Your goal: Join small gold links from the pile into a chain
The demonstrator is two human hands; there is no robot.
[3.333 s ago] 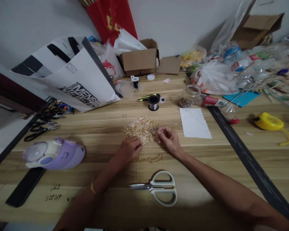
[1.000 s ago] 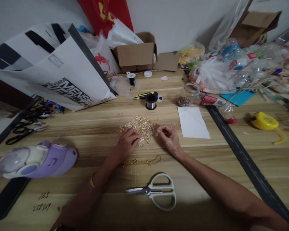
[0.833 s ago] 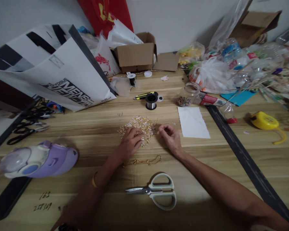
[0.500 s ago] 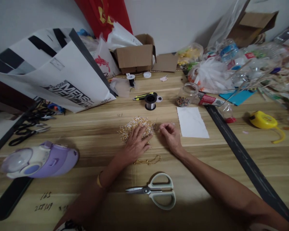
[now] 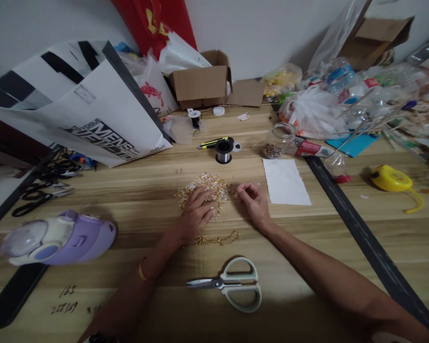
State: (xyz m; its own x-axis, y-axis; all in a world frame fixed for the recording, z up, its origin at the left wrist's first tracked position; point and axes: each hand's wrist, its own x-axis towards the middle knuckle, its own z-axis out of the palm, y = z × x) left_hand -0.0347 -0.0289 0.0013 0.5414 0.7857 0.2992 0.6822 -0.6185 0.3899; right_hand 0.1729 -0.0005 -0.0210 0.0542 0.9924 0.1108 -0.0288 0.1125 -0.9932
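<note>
Under the fingers of my left hand [image 5: 197,209] lies a heap of small gold and clear beaded pieces [image 5: 214,183]. That hand is palm down with its fingers apart, resting on the heap's near left side. To the right of the heap, my right hand [image 5: 252,197] rests on the table with thumb and fingertips pinched together; whatever they hold is too small to make out. A gold chain [image 5: 219,239] lies just in front of the heap. Nearer to me are scissors [image 5: 232,283] with pale handles, lying on their side.
A wire spool [image 5: 223,150] and a yellow-black cutter [image 5: 212,143] lie behind the heap. A white paper [image 5: 286,181], a bead jar [image 5: 279,140] and a yellow tape measure [image 5: 391,178] are to the right. A purple water bottle [image 5: 82,238] lies left.
My left hand has slid left and slightly toward me over the heap, uncovering more of its right part. My right hand stays in place, still pinched.
</note>
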